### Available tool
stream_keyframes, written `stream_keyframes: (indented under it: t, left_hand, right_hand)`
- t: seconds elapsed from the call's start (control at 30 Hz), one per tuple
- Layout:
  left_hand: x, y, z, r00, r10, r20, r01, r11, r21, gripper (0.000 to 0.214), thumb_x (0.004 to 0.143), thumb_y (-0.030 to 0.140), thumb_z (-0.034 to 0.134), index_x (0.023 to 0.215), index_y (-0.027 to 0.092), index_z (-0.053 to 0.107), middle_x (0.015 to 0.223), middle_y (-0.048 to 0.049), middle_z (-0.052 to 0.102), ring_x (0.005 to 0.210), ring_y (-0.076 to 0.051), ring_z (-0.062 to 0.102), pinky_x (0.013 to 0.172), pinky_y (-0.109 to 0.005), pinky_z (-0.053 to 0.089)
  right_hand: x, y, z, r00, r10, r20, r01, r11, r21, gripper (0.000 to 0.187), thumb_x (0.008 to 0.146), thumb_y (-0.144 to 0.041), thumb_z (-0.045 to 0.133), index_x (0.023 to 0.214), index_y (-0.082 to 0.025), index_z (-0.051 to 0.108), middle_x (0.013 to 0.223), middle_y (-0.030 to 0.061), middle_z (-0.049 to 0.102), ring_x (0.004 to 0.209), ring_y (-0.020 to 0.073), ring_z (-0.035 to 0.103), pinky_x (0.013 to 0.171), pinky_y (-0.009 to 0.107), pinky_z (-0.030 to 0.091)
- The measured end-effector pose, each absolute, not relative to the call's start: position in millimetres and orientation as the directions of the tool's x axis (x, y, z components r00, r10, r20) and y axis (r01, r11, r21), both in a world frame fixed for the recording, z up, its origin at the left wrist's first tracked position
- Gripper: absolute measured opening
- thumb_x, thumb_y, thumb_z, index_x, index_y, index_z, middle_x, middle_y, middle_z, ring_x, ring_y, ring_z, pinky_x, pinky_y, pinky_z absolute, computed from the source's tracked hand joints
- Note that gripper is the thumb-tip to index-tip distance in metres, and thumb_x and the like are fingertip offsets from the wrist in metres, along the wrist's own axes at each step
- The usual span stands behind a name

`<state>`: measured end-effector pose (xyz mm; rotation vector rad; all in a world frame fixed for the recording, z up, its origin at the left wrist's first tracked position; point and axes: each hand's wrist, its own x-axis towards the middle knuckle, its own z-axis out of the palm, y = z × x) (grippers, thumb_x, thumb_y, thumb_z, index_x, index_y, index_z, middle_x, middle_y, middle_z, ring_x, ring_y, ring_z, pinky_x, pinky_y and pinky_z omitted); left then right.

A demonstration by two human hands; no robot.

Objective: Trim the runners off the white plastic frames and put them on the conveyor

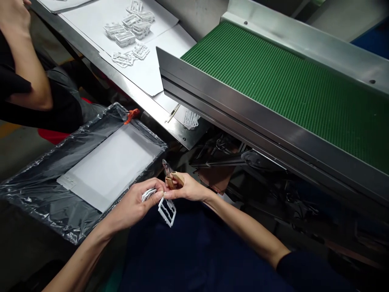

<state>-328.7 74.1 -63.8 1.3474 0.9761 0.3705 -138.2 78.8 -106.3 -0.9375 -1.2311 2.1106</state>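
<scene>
Both hands meet over a dark blue lap: left hand (138, 200) pinching white plastic parts (148, 194), right hand (185, 188) gripping tan-handled cutters (170, 177) and a white frame (167, 211), beside a plastic-lined box (45, 190) below the green conveyor (288, 85).

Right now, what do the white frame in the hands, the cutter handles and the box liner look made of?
White frame: looks like moulded plastic, matte, thin ribs. Cutter handles: tan rubbery or plastic sleeves, dull; metal tips. Box liner: clear plastic film, glossy and wrinkled.
</scene>
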Motion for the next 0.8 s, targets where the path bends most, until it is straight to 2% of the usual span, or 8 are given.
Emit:
stream_keyframes:
  t: [0.17, 0.23, 0.3, 0.4, 0.47, 0.6, 0.8]
  left_hand:
    - [-334.4, 69.0, -68.7, 0.573, 0.748, -0.336, 0.287, 0.2, 0.937, 0.019, 0.09, 0.033, 0.048, 0.077, 0.021, 0.051, 0.093, -0.0025, 0.057, 0.089, -0.02, 0.052, 0.081, -0.029, 0.038]
    - [-335.6, 69.4, -69.8, 0.58, 0.738, -0.344, 0.309, 0.192, 0.931, 0.019, 0.09, 0.034, 0.046, 0.078, 0.021, 0.051, 0.089, -0.0018, 0.057, 0.084, -0.019, 0.052, 0.078, -0.029, 0.038]
    - [-336.8, 70.5, -70.4, 0.586, 0.732, -0.348, 0.332, 0.175, 0.927, 0.02, 0.091, 0.035, 0.045, 0.079, 0.021, 0.051, 0.085, -0.0011, 0.056, 0.081, -0.019, 0.051, 0.076, -0.029, 0.038]
    - [-338.8, 72.7, -70.8, 0.587, 0.728, -0.354, 0.359, 0.158, 0.92, 0.021, 0.091, 0.036, 0.044, 0.079, 0.021, 0.051, 0.084, -0.0011, 0.056, 0.079, -0.019, 0.051, 0.074, -0.029, 0.038]
    - [-339.5, 74.3, -70.9, 0.585, 0.723, -0.368, 0.382, 0.155, 0.911, 0.023, 0.091, 0.038, 0.042, 0.08, 0.02, 0.052, 0.085, -0.0017, 0.056, 0.078, -0.019, 0.051, 0.073, -0.029, 0.038]
    - [-339.1, 76.2, -70.9, 0.59, 0.712, -0.381, 0.414, 0.138, 0.9, 0.025, 0.091, 0.041, 0.04, 0.081, 0.021, 0.052, 0.083, -0.0018, 0.056, 0.077, -0.02, 0.05, 0.071, -0.03, 0.037]
    - [-338.3, 76.1, -70.8, 0.588, 0.712, -0.383, 0.441, 0.114, 0.89, 0.025, 0.092, 0.04, 0.04, 0.079, 0.021, 0.05, 0.079, 0.0003, 0.053, 0.073, -0.018, 0.048, 0.067, -0.028, 0.036]
  right_hand:
    - [-136.6, 78.0, -94.3, -0.583, 0.723, -0.371, 0.088, -0.398, -0.913, 0.033, 0.07, -0.04, 0.069, 0.081, -0.016, 0.05, 0.07, -0.0048, 0.043, 0.062, 0.0079, 0.039, 0.057, 0.022, 0.034]
    - [-129.4, 81.5, -84.9, -0.578, 0.72, -0.384, 0.191, -0.339, -0.921, 0.03, 0.075, -0.038, 0.064, 0.093, -0.016, 0.053, 0.075, -0.003, 0.048, 0.065, 0.0092, 0.043, 0.06, 0.023, 0.037]
    - [-118.4, 85.6, -72.8, -0.576, 0.723, -0.38, 0.355, -0.197, -0.914, 0.034, 0.077, -0.031, 0.06, 0.107, -0.018, 0.053, 0.085, -0.0002, 0.055, 0.074, 0.0119, 0.05, 0.068, 0.025, 0.04]
    - [-100.7, 90.1, -51.4, -0.579, 0.722, -0.379, 0.642, 0.117, -0.758, 0.044, 0.071, -0.024, 0.06, 0.115, -0.021, 0.052, 0.101, 0.0039, 0.058, 0.091, 0.0185, 0.052, 0.08, 0.031, 0.039]
    - [-93.3, 91.9, -38.3, -0.59, 0.692, -0.416, 0.747, 0.272, -0.607, 0.047, 0.069, -0.025, 0.059, 0.115, -0.022, 0.053, 0.1, 0.0053, 0.058, 0.092, 0.0212, 0.053, 0.079, 0.034, 0.037]
    - [-92.3, 96.0, -22.2, -0.609, 0.637, -0.473, 0.79, 0.43, -0.437, 0.045, 0.068, -0.03, 0.056, 0.112, -0.022, 0.055, 0.092, 0.0059, 0.058, 0.083, 0.0214, 0.053, 0.072, 0.034, 0.035]
    - [-97.2, 104.0, -15.7, -0.649, 0.59, -0.48, 0.76, 0.518, -0.392, 0.039, 0.069, -0.033, 0.055, 0.106, -0.022, 0.057, 0.086, 0.005, 0.057, 0.075, 0.0203, 0.052, 0.065, 0.032, 0.034]
